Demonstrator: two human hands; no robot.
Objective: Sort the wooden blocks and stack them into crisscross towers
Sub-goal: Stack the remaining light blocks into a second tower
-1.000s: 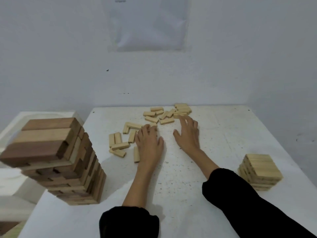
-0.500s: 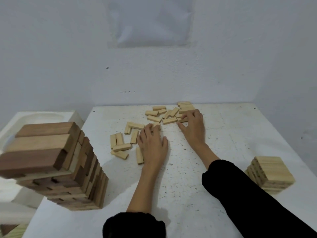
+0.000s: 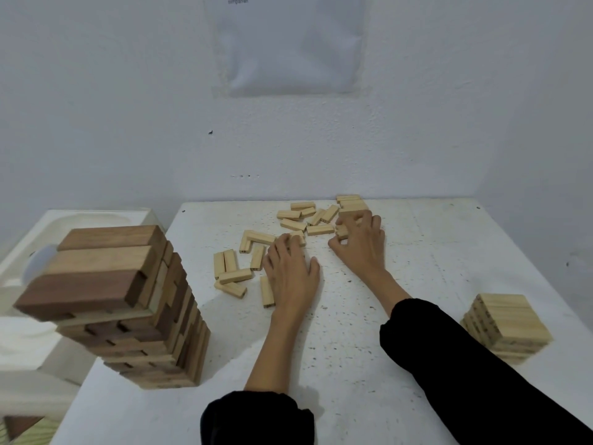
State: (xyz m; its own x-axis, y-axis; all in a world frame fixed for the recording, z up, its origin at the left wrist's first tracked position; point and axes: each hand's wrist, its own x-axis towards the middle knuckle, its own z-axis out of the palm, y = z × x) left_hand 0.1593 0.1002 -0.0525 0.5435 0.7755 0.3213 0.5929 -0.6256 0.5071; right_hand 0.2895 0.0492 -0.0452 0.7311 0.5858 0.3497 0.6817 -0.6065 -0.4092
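R hand (image 3: 362, 248) pinching blocks (image 3: 292, 225) at upper centre, prob. gathering for pale tower (image 3: 510, 319), lower right. L hand (image 3: 292, 277) lying flat, relaxed, on bench (image 3: 433, 245), fingertips touching blocks. Dark tower (image 3: 106, 284) standing left, sorted apart.

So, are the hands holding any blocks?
The right hand seems to pinch a small pale block at its near end; the left hand lies flat, holding nothing.

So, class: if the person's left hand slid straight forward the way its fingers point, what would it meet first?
The left hand lies flat, fingers pointing away across the white table. Its fingertips seem to touch a small pale wooden block, so that comes first; more loose blocks lie just beyond.
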